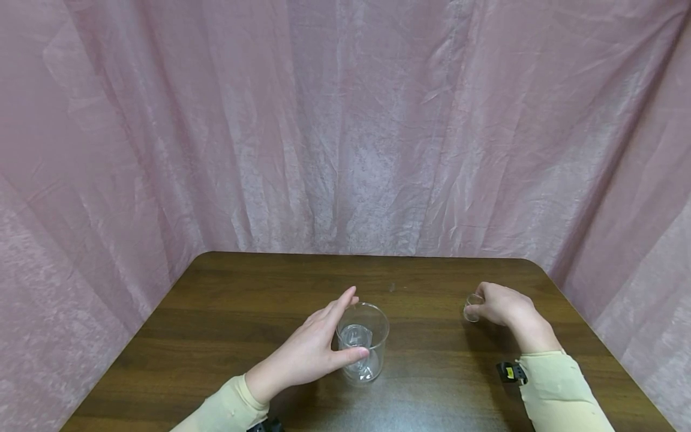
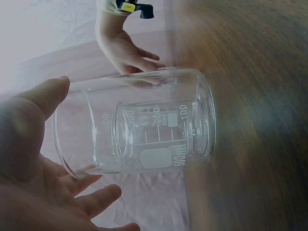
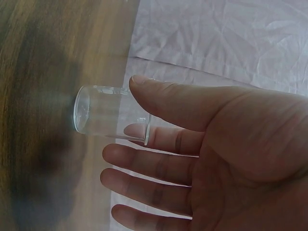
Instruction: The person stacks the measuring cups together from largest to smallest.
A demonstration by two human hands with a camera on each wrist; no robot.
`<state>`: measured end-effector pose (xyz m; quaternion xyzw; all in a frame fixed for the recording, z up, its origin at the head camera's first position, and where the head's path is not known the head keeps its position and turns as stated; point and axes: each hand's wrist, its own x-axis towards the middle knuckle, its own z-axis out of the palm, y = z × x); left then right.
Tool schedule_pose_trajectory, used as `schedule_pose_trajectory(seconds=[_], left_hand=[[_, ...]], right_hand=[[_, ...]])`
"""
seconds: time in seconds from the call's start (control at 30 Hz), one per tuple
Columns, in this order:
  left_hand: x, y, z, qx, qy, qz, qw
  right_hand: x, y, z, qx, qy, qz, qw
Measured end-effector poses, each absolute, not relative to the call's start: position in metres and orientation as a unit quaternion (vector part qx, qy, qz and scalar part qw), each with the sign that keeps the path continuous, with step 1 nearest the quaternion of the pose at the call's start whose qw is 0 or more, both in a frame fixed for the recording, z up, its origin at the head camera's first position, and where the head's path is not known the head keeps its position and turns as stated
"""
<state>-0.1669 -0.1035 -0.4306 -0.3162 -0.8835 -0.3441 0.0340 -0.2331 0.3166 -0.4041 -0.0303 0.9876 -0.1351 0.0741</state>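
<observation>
A large clear glass beaker [image 1: 378, 342] marked 500 ml stands upright on the brown table. Inside it sits a smaller beaker [image 2: 154, 130] with its own white markings. My left hand [image 1: 308, 354] is spread at the big beaker's left side, fingers fairly straight, thumb in front of the glass near the rim. Off to the right, my right hand [image 1: 504, 305] pinches a tiny clear beaker [image 3: 103, 113] near its rim between thumb and index finger. The other fingers of that hand stay extended beside the glass.
The wooden table [image 1: 243, 300] has rounded far corners. Pink curtain [image 1: 345, 120] hangs behind it and at both sides. A small black device with a yellow mark [image 1: 510, 372] is strapped at the right wrist.
</observation>
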Motion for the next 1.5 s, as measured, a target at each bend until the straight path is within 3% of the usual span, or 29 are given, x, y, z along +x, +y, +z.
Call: schedule_pose_trajectory(seconds=[1.5], left_hand=[[-0.165, -0.103, -0.43, -0.314, -0.885, -0.343, 0.032]], right_hand=[[-0.222, 0.296, -0.383, -0.02, 0.992, -0.125, 0.026]])
